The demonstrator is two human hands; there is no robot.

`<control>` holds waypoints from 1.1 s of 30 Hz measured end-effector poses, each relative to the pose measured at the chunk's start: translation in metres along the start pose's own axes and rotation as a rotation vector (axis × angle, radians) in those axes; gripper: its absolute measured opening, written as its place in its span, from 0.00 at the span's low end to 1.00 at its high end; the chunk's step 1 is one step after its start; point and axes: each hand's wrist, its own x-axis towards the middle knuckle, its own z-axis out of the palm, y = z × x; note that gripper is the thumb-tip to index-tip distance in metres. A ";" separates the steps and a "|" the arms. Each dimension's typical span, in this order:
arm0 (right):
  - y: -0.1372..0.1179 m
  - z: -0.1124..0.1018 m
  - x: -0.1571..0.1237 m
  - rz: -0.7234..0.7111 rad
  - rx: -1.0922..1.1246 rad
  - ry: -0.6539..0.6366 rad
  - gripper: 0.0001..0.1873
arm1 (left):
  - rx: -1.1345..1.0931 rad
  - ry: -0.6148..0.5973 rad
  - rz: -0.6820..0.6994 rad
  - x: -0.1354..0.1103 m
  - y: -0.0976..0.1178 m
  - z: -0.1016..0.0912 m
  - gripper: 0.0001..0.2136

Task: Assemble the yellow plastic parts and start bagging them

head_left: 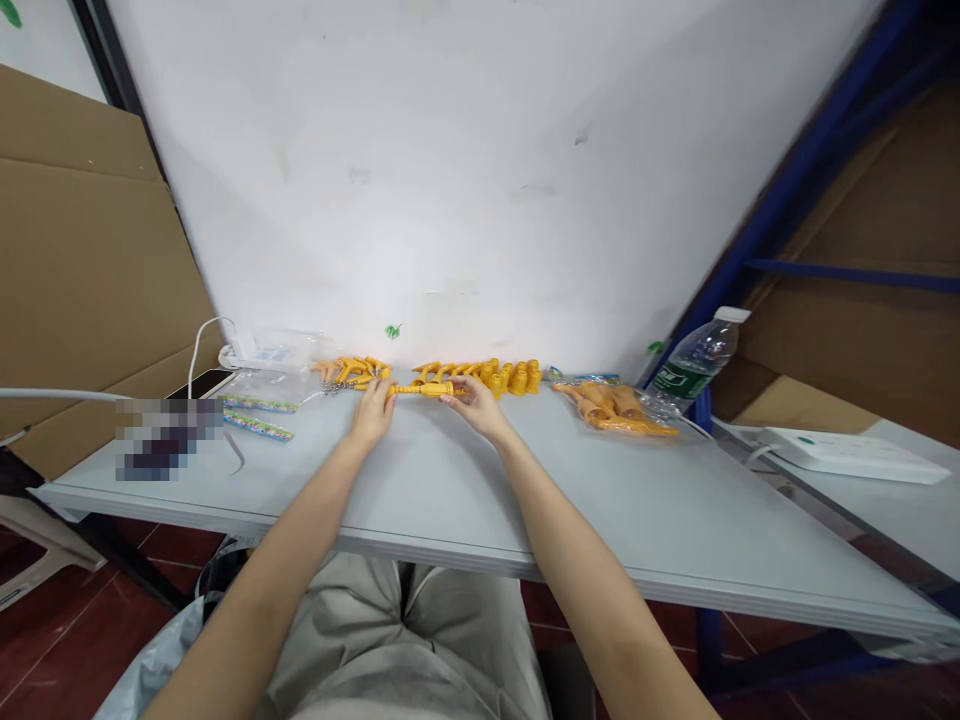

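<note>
My left hand (pixel 373 412) grips one end of an orange plastic toy rod (pixel 420 391), and my right hand (pixel 474 405) holds its thicker, ribbed end. The rod lies level between the two hands, just above the table. Its left stretch is thin and ridged; both ends are partly hidden by fingers. Behind my left hand is a pile of branched orange plastic parts (pixel 352 370) with metal ball chains (pixel 346 386). Beyond the right hand stand several orange cup-like pieces (pixel 519 378), beside a row of pointed orange pieces (pixel 442 372).
Clear plastic bags with colourful strips (pixel 259 405) lie at the left, near a phone (pixel 201 384) and white cable. A clear bag of orange parts (pixel 611 405) lies at right, with a tilted water bottle (pixel 697 360) behind it. A white wall (pixel 480 200) closes the table's (pixel 450 490) back.
</note>
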 end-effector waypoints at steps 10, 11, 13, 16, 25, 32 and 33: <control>-0.020 0.004 -0.004 0.180 -0.075 0.032 0.33 | 0.040 -0.047 0.064 -0.001 0.005 -0.002 0.13; -0.021 0.005 -0.005 0.206 -0.080 0.044 0.33 | 0.035 -0.045 0.068 -0.001 0.005 -0.002 0.13; -0.023 0.006 -0.005 0.247 -0.084 0.067 0.34 | 0.022 -0.047 0.070 -0.001 0.006 0.000 0.12; -0.028 0.002 -0.006 0.288 -0.054 0.038 0.34 | 0.008 -0.050 0.062 -0.001 0.006 0.001 0.12; -0.041 -0.002 -0.010 0.344 0.048 -0.033 0.31 | 0.009 -0.062 0.082 -0.001 0.011 -0.006 0.13; -0.039 0.002 -0.008 0.464 0.015 0.066 0.34 | 0.007 -0.060 0.079 0.000 0.015 -0.004 0.13; -0.039 -0.001 -0.008 0.484 0.015 0.045 0.35 | 0.005 -0.058 0.067 0.000 0.014 -0.004 0.13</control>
